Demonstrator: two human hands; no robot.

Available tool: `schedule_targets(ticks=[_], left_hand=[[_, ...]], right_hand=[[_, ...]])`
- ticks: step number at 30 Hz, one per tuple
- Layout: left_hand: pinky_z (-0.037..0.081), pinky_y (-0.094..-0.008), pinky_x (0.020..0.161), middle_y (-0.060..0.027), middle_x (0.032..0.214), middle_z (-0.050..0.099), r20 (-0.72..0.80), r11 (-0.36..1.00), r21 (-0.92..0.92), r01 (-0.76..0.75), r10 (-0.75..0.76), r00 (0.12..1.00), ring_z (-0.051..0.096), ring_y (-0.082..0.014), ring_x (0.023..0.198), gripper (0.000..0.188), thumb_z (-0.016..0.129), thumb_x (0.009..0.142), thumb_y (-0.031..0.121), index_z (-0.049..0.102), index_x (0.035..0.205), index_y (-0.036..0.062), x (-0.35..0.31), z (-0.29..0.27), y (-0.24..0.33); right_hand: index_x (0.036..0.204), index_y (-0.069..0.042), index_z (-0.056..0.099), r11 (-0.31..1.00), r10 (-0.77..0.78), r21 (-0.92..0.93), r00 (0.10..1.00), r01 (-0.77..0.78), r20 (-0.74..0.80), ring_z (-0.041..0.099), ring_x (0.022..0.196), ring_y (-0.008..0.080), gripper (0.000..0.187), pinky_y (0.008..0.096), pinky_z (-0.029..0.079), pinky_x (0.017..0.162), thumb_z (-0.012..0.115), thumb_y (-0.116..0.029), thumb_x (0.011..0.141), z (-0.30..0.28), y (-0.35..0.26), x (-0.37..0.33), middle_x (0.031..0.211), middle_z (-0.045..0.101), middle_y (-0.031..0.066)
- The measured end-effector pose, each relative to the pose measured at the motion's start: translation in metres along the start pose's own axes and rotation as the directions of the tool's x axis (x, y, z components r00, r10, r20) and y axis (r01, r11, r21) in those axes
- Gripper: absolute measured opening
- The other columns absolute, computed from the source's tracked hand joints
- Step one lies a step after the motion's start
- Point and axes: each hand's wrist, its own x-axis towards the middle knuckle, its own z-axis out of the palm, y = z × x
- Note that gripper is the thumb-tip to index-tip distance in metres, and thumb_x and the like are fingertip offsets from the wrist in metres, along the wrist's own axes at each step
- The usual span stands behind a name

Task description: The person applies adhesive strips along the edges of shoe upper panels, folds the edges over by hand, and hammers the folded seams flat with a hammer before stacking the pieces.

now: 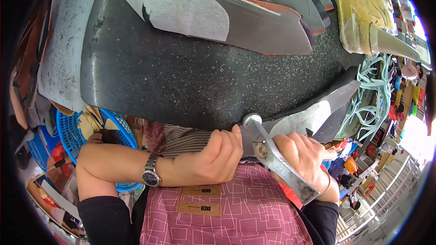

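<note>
The hammer (290, 170) is tilted, its round head by the near edge of the black table (159, 81). The right hand (299, 154) has its fingers wrapped round it. Clock directions run from that head. A grey piece (343, 94) with a white patch stretches toward 2 o'clock along the edge. At 8 o'clock is the left hand (215, 156), fingers curled and narrow, tips near the head; whether they pinch anything I cannot tell. More grey pieces (268, 34) lie at 12, pale strips (374, 100) hang at 3, a blue basket (68, 134) stands at 9.
</note>
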Motion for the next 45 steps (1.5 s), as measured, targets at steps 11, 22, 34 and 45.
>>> schedule_targets(ticks=[11, 22, 34, 45], left_hand=[[0.048, -0.0324, 0.069, -0.0078, 0.073, 0.054, -0.045, 0.947, -0.26, 0.19, -0.208, 0.977, 0.054, -0.0192, 0.067, 0.014, 0.065, 0.077, 0.008, 0.065, 0.083, -0.0044, -0.006, 0.002, -0.003], [0.051, -0.036, 0.065, -0.0098, 0.09, 0.063, -0.085, 0.74, -0.636, 0.219, -0.35, 0.933, 0.062, -0.0275, 0.077, 0.037, 0.078, 0.073, 0.025, 0.067, 0.102, 0.0041, 0.071, -0.014, -0.02], [0.055, -0.0379, 0.078, -0.0171, 0.104, 0.061, 0.244, 0.678, -0.629, 0.38, -0.292, 0.925, 0.061, -0.032, 0.088, 0.041, 0.059, 0.075, -0.001, 0.062, 0.116, -0.0017, 0.094, -0.018, -0.024], [0.055, -0.0366, 0.07, -0.0168, 0.098, 0.064, 0.002, 0.993, -0.102, -0.065, 0.065, 0.998, 0.061, -0.0282, 0.087, 0.032, 0.066, 0.073, 0.004, 0.068, 0.103, -0.0063, 0.03, -0.018, 0.0]], right_hand=[[0.092, -0.006, 0.054, 0.997, -0.063, -0.037, 0.997, 0.065, 0.052, 0.052, 0.052, 0.0133, 0.023, 0.0292, 0.04, 0.043, 0.063, -0.015, 0.073, -0.001, 0.0, 0.006, 0.066, 0.04, 0.002], [0.109, 0.001, 0.064, 0.8, 0.407, -0.09, 0.647, -0.593, -0.645, 0.065, 0.081, 0.0279, 0.025, 0.0346, 0.05, 0.071, 0.066, -0.001, 0.085, -0.001, 0.085, -0.115, 0.093, 0.064, 0.0148], [0.112, -0.002, 0.066, 0.762, 0.471, -0.029, 0.584, -0.647, -0.66, 0.057, 0.102, 0.036, 0.03, 0.043, 0.044, 0.091, 0.068, -0.008, 0.082, -0.005, 0.137, -0.127, 0.106, 0.062, 0.0177], [0.104, -0.001, 0.063, 0.673, 0.733, 0.565, 0.328, -0.477, -0.596, 0.062, 0.081, 0.0091, 0.015, 0.0236, 0.049, 0.076, 0.061, -0.014, 0.097, -0.061, 0.205, -0.163, 0.093, 0.07, 0.0063]])
